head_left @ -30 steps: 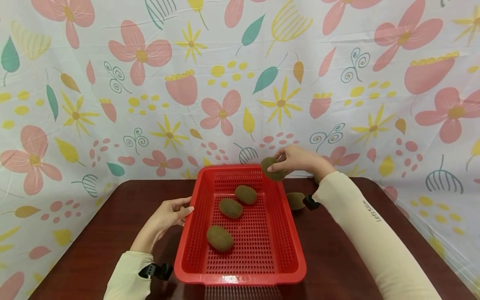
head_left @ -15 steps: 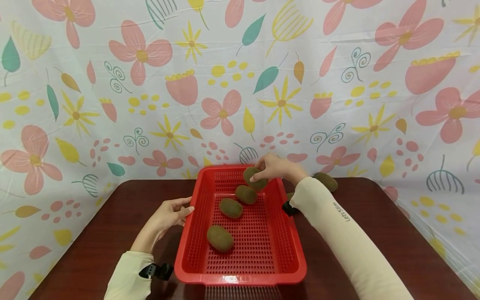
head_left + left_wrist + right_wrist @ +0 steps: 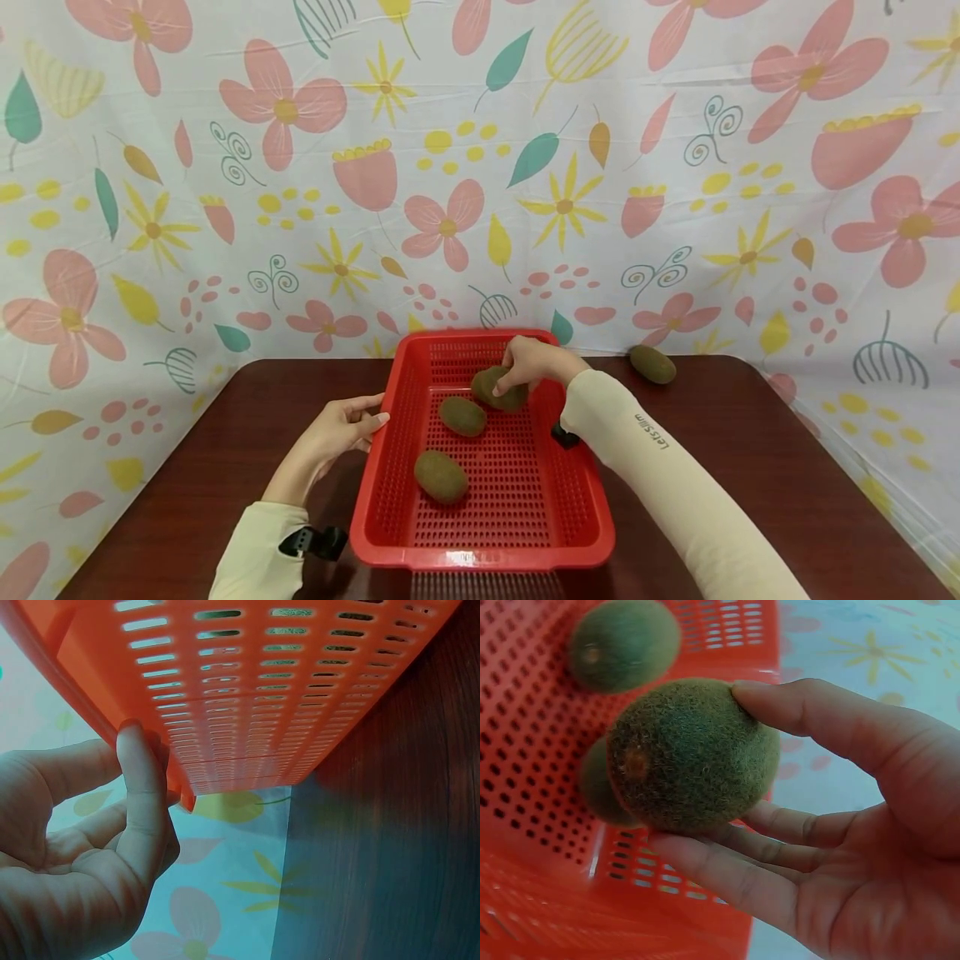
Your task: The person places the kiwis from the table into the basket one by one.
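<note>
In the head view, a red plastic basket (image 3: 480, 558) with slotted walls stands on the table. My left hand (image 3: 341, 433) pinches its left rim between thumb and fingers, also seen in the left wrist view. Inside the basket's far part, my right hand (image 3: 536, 367) grips a brown fuzzy kiwi (image 3: 513, 398), thumb on one side and fingers on the other in the right wrist view. That kiwi partly covers another kiwi (image 3: 483, 382) behind it. Two more lie on the basket floor: a middle kiwi (image 3: 462, 417) and a near kiwi (image 3: 441, 477).
Beyond the basket's right side, a loose kiwi (image 3: 652, 364) lies near the back edge of the dark wooden table (image 3: 697, 450). A flower-patterned cloth (image 3: 562, 125) hangs right behind the table. My right sleeve (image 3: 660, 467) crosses the basket's right rim.
My right hand has carried its kiwi from above the right rim leftward and down into the basket. The loose kiwi at the back right has come into view. My left hand stays put.
</note>
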{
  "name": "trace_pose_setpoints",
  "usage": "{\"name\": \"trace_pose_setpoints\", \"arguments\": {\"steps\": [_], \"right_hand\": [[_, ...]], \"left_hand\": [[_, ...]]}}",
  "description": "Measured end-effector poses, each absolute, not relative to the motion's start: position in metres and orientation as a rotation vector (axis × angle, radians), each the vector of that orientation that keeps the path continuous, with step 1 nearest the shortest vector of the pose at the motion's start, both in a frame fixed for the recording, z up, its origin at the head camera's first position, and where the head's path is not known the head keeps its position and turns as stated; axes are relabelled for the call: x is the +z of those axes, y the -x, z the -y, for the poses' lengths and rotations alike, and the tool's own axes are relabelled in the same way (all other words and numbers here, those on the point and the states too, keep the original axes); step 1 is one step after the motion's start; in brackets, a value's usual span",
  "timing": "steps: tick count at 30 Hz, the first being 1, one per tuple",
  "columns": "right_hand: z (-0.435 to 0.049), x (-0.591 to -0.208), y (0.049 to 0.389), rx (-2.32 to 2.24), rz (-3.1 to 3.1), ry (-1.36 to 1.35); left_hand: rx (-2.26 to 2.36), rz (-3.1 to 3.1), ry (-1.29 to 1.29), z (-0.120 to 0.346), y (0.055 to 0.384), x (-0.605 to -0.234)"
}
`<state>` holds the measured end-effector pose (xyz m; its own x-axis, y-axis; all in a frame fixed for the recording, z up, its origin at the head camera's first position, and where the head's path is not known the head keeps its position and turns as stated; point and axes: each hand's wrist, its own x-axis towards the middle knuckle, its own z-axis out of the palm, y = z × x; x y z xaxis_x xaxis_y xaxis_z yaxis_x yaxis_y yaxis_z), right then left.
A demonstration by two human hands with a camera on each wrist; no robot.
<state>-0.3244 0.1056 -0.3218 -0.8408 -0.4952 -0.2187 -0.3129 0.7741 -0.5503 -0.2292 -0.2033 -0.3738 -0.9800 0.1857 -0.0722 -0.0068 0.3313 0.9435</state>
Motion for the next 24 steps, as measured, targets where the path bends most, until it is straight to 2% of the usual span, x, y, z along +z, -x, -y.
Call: {"name": "trace_pose_setpoints", "arguments": {"steps": [9,24], "right_hand": [[-0.093,-0.334,0.322,-0.5,-2.59,0.552],[-0.085,-0.342,0.314,-0.495,-2.486,0.408]], "left_hand": [[1.735,-2.412,-0.16,0.203,0.23,-0.373],[1.75,-2.411,-0.149,0.204,0.231,-0.377]]}}
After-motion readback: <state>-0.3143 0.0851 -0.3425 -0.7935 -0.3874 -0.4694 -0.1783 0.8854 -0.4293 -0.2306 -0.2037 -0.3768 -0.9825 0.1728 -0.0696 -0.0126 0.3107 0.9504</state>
